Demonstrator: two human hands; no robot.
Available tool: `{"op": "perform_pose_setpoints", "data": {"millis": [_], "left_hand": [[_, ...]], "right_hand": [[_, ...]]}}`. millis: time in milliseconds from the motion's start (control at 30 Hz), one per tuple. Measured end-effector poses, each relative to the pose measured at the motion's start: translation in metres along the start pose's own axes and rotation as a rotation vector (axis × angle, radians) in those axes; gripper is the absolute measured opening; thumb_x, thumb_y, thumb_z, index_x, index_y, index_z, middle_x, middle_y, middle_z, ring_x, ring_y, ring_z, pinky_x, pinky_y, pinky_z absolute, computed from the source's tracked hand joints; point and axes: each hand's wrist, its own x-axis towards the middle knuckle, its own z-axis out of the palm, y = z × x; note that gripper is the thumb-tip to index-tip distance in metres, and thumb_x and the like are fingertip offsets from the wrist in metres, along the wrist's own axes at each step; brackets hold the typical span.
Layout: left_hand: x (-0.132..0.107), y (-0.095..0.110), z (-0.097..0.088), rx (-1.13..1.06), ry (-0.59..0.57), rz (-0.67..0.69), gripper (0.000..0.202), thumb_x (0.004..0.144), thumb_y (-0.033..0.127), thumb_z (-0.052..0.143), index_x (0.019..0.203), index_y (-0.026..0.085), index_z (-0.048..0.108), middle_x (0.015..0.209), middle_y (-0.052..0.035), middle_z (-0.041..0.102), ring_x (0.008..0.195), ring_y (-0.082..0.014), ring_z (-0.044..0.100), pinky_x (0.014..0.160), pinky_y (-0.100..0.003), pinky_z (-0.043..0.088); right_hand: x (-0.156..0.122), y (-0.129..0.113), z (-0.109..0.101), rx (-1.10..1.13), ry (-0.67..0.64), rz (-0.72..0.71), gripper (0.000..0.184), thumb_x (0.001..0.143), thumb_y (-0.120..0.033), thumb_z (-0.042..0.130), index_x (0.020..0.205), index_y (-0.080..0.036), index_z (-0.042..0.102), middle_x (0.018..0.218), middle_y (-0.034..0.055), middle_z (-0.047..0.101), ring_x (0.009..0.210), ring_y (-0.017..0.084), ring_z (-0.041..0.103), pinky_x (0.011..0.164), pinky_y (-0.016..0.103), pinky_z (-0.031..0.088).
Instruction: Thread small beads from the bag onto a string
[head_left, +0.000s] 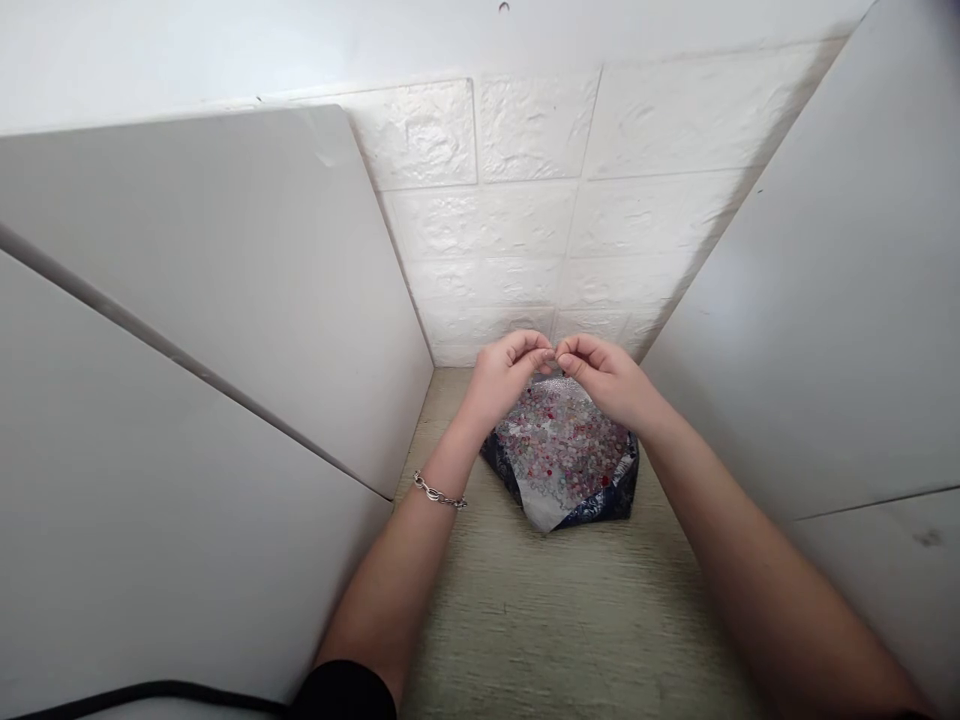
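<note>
Above the far edge of a tray of beads (pixel 544 508), my left hand (pixel 514 370) and my right hand (pixel 600 372) meet with fingertips nearly touching. Each hand is closed in a pinch of thumb and forefinger. Whatever lies between the fingertips is too small to make out. Many small pink, clear, green and red beads (pixel 562 440) are spread over the tray's pale lining. Its folded sides are dark blue with a silvery pattern. A silver chain bracelet (pixel 439 493) circles my left wrist.
The tray stands on a light wood-grain tabletop (pixel 555 610). White panels rise on the left (pixel 225 270) and on the right (pixel 825 300). Behind is a white brick-patterned wall (pixel 517 220). A black cable (pixel 157 688) runs at the lower left.
</note>
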Motion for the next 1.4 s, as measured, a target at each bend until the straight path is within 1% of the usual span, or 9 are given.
{"op": "perform_pose_setpoints", "data": {"millis": [167, 300, 467, 600, 800, 933, 1067, 1300, 1400], "left_hand": [[0.001, -0.001, 0.000, -0.100, 0.000, -0.026, 0.007, 0.071, 0.019, 0.057, 0.076, 0.013, 0.057, 0.072, 0.0006, 0.060, 0.061, -0.0066, 0.056, 0.061, -0.021, 0.044], [0.001, -0.006, 0.001, -0.114, -0.020, -0.010, 0.011, 0.071, 0.019, 0.059, 0.080, 0.014, 0.057, 0.078, -0.0012, 0.062, 0.067, -0.0085, 0.058, 0.066, -0.024, 0.047], [-0.002, -0.007, -0.001, 0.162, 0.011, 0.142, 0.009, 0.075, 0.022, 0.056, 0.081, 0.016, 0.061, 0.082, -0.0024, 0.065, 0.077, -0.0101, 0.059, 0.072, -0.023, 0.046], [-0.006, -0.005, 0.001, 0.353, 0.058, 0.247, 0.014, 0.078, 0.024, 0.054, 0.086, 0.020, 0.065, 0.087, -0.0015, 0.067, 0.080, -0.0108, 0.060, 0.076, -0.024, 0.046], [-0.009, -0.003, 0.008, 0.307, 0.150, 0.251, 0.013, 0.077, 0.022, 0.056, 0.083, 0.021, 0.067, 0.087, -0.0008, 0.068, 0.080, -0.0112, 0.061, 0.077, -0.025, 0.048], [-0.008, -0.002, 0.011, 0.163, 0.173, 0.182, 0.011, 0.073, 0.023, 0.059, 0.080, 0.020, 0.068, 0.082, -0.0012, 0.068, 0.076, -0.0118, 0.062, 0.074, -0.026, 0.049], [-0.008, 0.001, 0.011, 0.100, 0.180, 0.168, 0.012, 0.073, 0.025, 0.060, 0.079, 0.019, 0.067, 0.080, -0.0013, 0.067, 0.074, -0.0109, 0.061, 0.071, -0.024, 0.049], [-0.008, 0.004, 0.007, 0.334, 0.107, 0.249, 0.017, 0.081, 0.026, 0.049, 0.078, 0.018, 0.064, 0.071, 0.0006, 0.063, 0.068, -0.0090, 0.057, 0.068, -0.021, 0.045], [-0.009, 0.002, 0.006, 0.418, 0.096, 0.282, 0.018, 0.082, 0.024, 0.047, 0.083, 0.020, 0.064, 0.074, 0.0003, 0.063, 0.069, -0.0095, 0.057, 0.070, -0.022, 0.044]], "right_hand": [[0.001, 0.006, 0.004, 0.090, 0.107, 0.045, 0.016, 0.077, -0.034, 0.052, 0.070, -0.018, 0.051, 0.066, -0.0018, 0.044, 0.062, 0.010, 0.037, 0.058, 0.024, 0.031], [0.001, 0.005, 0.008, 0.354, 0.121, 0.119, 0.019, 0.073, -0.036, 0.058, 0.067, -0.018, 0.053, 0.067, -0.0013, 0.047, 0.064, 0.010, 0.040, 0.061, 0.024, 0.033], [0.000, -0.007, 0.006, 0.718, 0.105, 0.337, 0.016, 0.061, -0.028, 0.068, 0.062, -0.018, 0.056, 0.062, -0.0024, 0.045, 0.060, 0.009, 0.040, 0.057, 0.024, 0.035], [-0.001, -0.014, 0.007, 0.844, 0.127, 0.452, 0.014, 0.059, -0.026, 0.069, 0.063, -0.018, 0.058, 0.062, -0.0030, 0.046, 0.059, 0.008, 0.041, 0.058, 0.025, 0.037], [0.000, -0.010, 0.021, 0.772, 0.268, 0.352, 0.017, 0.060, -0.029, 0.069, 0.064, -0.018, 0.057, 0.068, -0.0013, 0.050, 0.062, 0.009, 0.042, 0.056, 0.023, 0.034], [0.000, -0.004, 0.029, 0.578, 0.378, 0.157, 0.019, 0.064, -0.035, 0.065, 0.066, -0.018, 0.055, 0.066, -0.0019, 0.048, 0.061, 0.009, 0.040, 0.059, 0.023, 0.033], [-0.002, -0.003, 0.032, 0.438, 0.397, 0.034, 0.020, 0.070, -0.038, 0.060, 0.067, -0.019, 0.054, 0.066, -0.0020, 0.048, 0.064, 0.010, 0.042, 0.063, 0.024, 0.034], [-0.001, -0.007, 0.025, 0.484, 0.335, 0.132, 0.018, 0.066, -0.035, 0.064, 0.068, -0.018, 0.058, 0.068, -0.0011, 0.053, 0.064, 0.010, 0.044, 0.063, 0.025, 0.035], [0.000, -0.008, 0.017, 0.450, 0.284, 0.191, 0.016, 0.066, -0.034, 0.064, 0.067, -0.019, 0.060, 0.067, -0.0011, 0.053, 0.063, 0.010, 0.044, 0.063, 0.025, 0.035]]}}
